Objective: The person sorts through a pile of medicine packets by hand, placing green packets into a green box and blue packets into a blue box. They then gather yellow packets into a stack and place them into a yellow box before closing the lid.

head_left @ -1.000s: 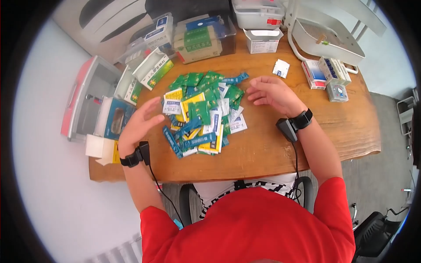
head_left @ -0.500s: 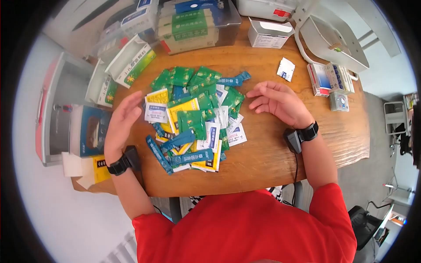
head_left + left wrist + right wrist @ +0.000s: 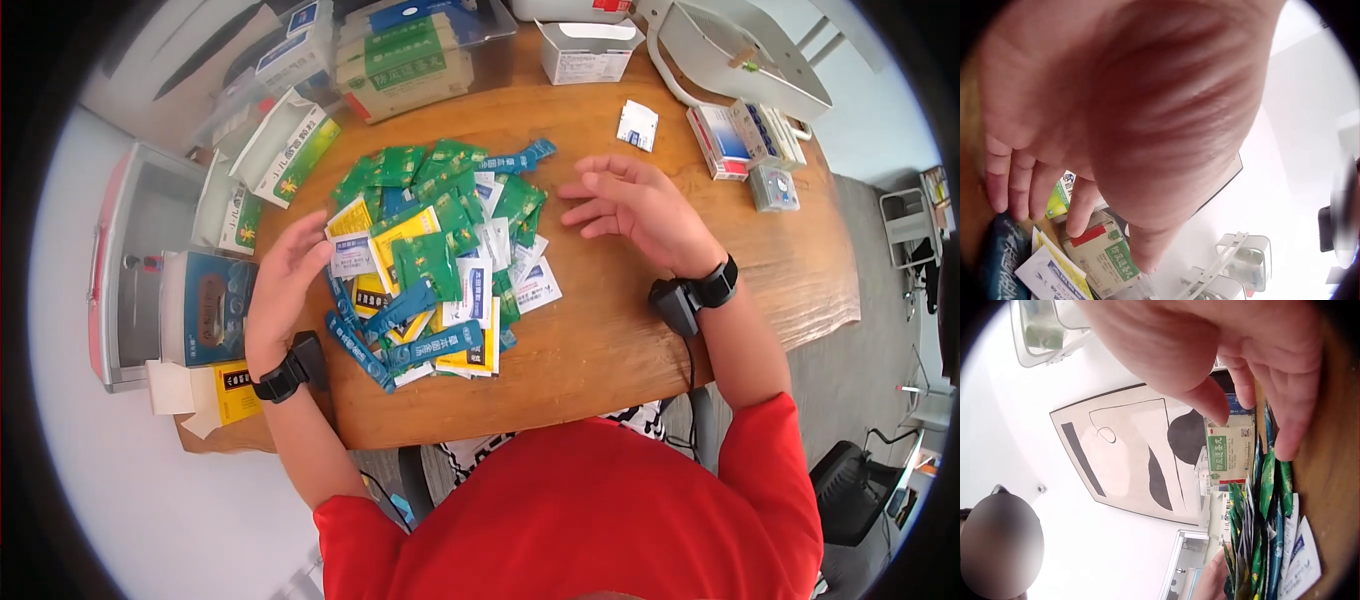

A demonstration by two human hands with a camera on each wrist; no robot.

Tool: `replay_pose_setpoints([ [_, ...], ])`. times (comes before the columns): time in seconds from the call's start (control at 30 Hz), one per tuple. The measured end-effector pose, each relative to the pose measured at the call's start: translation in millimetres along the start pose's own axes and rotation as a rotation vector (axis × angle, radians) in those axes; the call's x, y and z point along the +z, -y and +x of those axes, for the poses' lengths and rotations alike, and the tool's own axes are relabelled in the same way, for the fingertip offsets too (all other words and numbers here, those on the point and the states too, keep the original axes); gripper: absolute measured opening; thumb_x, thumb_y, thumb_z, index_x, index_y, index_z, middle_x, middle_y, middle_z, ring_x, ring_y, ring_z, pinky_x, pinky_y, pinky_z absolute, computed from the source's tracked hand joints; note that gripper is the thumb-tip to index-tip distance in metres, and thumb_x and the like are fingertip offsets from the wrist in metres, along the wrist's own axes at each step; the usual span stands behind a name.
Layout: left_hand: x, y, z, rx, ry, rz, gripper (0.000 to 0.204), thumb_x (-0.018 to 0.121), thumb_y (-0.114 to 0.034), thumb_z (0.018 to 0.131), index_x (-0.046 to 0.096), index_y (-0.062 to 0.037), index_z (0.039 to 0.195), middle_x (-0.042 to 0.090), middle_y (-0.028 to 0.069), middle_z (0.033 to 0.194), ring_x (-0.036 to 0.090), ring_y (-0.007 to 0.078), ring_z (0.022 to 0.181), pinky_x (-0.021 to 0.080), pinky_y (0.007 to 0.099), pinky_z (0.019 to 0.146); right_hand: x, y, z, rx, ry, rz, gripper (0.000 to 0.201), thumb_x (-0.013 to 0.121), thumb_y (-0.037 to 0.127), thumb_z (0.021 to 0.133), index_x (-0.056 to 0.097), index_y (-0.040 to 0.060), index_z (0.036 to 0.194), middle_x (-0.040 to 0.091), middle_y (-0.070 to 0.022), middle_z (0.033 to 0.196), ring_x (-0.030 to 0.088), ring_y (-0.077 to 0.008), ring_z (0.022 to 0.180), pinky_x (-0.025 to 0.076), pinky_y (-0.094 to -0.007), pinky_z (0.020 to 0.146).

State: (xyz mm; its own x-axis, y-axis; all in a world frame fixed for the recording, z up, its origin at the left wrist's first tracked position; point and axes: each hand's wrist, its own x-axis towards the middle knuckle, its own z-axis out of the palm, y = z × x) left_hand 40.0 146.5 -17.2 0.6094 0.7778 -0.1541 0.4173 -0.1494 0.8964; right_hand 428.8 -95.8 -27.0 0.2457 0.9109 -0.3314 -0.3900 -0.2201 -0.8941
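Note:
A heap of green, yellow, white and blue packets lies on the wooden table, with a green packet [image 3: 427,265] near its middle. Left of the heap, the left hand [image 3: 288,275] has relaxed fingers close to a white packet [image 3: 351,254]; whether they touch cannot be told. Its palm and spread fingers fill much of the left wrist view. To the right, the right hand [image 3: 645,212] hovers with fingers loosely bent toward the heap, holding nothing. The right wrist view has its fingertips close above the packets [image 3: 1266,481].
Opened cartons [image 3: 285,150] and a blue box [image 3: 205,305] stand at the left, beside a clear case with a red edge [image 3: 130,260]. A plastic bin with boxes [image 3: 405,60] and a white carton [image 3: 590,52] are behind. A lone white packet [image 3: 637,125] and small boxes [image 3: 718,140] lie right.
The head view has shifted. Compared with a second ago, the left hand stands nearer the heap's left edge in a more upright pose; the right hand keeps about the same place. The heap looks unchanged.

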Motion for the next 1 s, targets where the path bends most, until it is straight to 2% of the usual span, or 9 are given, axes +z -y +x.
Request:
replay_pose_setpoints([
  [0.07, -4.2, -0.6, -0.9, 0.020, -0.009, 0.008, 0.049, 0.069, -0.023, 0.108, 0.061, -0.0047, 0.152, 0.067, 0.0039, 0.134, 0.059, 0.0130, 0.125, 0.044, 0.0305, 0.113, 6.8, 1.5, -2.6, 0.008, 0.003, 0.004, 0.039, 0.068, 0.024, 0.109, 0.057, 0.0002, 0.138, 0.069, -0.0188, 0.133, 0.076, -0.0256, 0.108, 0.062, -0.0349, 0.090],
  [0.13, -7.4, -1.0, -1.5, -0.008, -0.053, 0.053, 0.054, 0.075, -0.026, 0.104, 0.061, -0.0061, 0.152, 0.066, 0.0111, 0.132, 0.061, 0.0179, 0.125, 0.047, 0.0329, 0.110, 10.7, 2.6, -3.8, 0.010, 0.009, 0.003, 0.041, 0.068, 0.024, 0.109, 0.055, 0.0005, 0.141, 0.068, -0.0185, 0.134, 0.076, -0.0260, 0.108, 0.062, -0.0354, 0.091],
  [0.27, -5.3, 3.2, 1.0, -0.016, -0.050, 0.020, 0.054, 0.076, -0.027, 0.104, 0.062, -0.0055, 0.151, 0.066, 0.0099, 0.130, 0.061, 0.0169, 0.121, 0.047, 0.0319, 0.108, 12.0, -5.3, -2.4, -0.017, 0.115, 0.083, 0.045, 0.068, 0.024, 0.109, 0.053, -0.0004, 0.145, 0.068, -0.0172, 0.133, 0.075, -0.0257, 0.110, 0.062, -0.0360, 0.093],
  [0.33, -3.1, 7.3, 5.2, -0.013, -0.028, 0.044, 0.050, 0.072, -0.025, 0.106, 0.062, -0.0052, 0.152, 0.066, 0.0010, 0.124, 0.060, 0.0121, 0.118, 0.045, 0.0287, 0.109, 11.8, -10.4, 0.3, -0.034, 0.154, 0.070, 0.048, 0.068, 0.024, 0.110, 0.053, -0.0013, 0.148, 0.068, -0.0169, 0.133, 0.075, -0.0255, 0.111, 0.061, -0.0359, 0.094],
  [0.43, 1.2, 3.3, 1.6, -0.002, -0.025, -0.025, 0.049, 0.073, -0.022, 0.106, 0.062, -0.0057, 0.151, 0.066, 0.0024, 0.124, 0.060, 0.0121, 0.118, 0.045, 0.0282, 0.109, 10.0, -16.9, 5.1, -0.035, 0.278, 0.029, 0.054, 0.067, 0.026, 0.110, 0.052, -0.0040, 0.152, 0.068, -0.0166, 0.132, 0.072, -0.0259, 0.116, 0.060, -0.0369, 0.099],
  [0.6, 4.7, -4.1, -3.1, -0.003, 0.015, -0.064, 0.050, 0.072, -0.018, 0.105, 0.061, -0.0054, 0.152, 0.065, 0.0045, 0.127, 0.061, 0.0129, 0.117, 0.047, 0.0286, 0.107, 16.2, -21.1, 7.1, -0.064, 0.434, 0.211, 0.058, 0.067, 0.027, 0.110, 0.050, -0.0082, 0.154, 0.068, -0.0177, 0.132, 0.068, -0.0268, 0.124, 0.054, -0.0389, 0.109],
  [0.73, 9.3, -3.0, -2.7, -0.007, 0.065, -0.066, 0.053, 0.079, -0.022, 0.100, 0.062, -0.0050, 0.148, 0.065, 0.0120, 0.134, 0.064, 0.0163, 0.114, 0.052, 0.0314, 0.100, 18.2, -22.8, 7.2, -0.053, 0.453, 0.195, 0.061, 0.066, 0.027, 0.110, 0.048, -0.0094, 0.155, 0.068, -0.0203, 0.134, 0.068, -0.0272, 0.125, 0.054, -0.0388, 0.110],
  [0.8, 11.9, -3.2, -1.7, 0.001, 0.073, -0.028, 0.053, 0.079, -0.021, 0.100, 0.063, -0.0049, 0.148, 0.066, 0.0110, 0.135, 0.064, 0.0165, 0.112, 0.053, 0.0319, 0.098, 16.7, -23.7, 8.3, -0.032, 0.439, 0.075, 0.072, 0.069, 0.034, 0.107, 0.046, -0.0125, 0.156, 0.068, -0.0260, 0.135, 0.067, -0.0306, 0.128, 0.053, -0.0401, 0.110],
  [1.0, 13.0, -1.0, 1.2, 0.052, 0.056, 0.055, 0.053, 0.079, -0.021, 0.098, 0.064, -0.0044, 0.146, 0.068, 0.0076, 0.137, 0.062, 0.0168, 0.112, 0.051, 0.0329, 0.098, 10.3, -24.7, 13.1, 0.024, 0.368, 0.156, 0.061, 0.063, 0.029, 0.111, 0.049, -0.0130, 0.153, 0.073, -0.0260, 0.125, 0.072, -0.0304, 0.119, 0.057, -0.0377, 0.104],
])
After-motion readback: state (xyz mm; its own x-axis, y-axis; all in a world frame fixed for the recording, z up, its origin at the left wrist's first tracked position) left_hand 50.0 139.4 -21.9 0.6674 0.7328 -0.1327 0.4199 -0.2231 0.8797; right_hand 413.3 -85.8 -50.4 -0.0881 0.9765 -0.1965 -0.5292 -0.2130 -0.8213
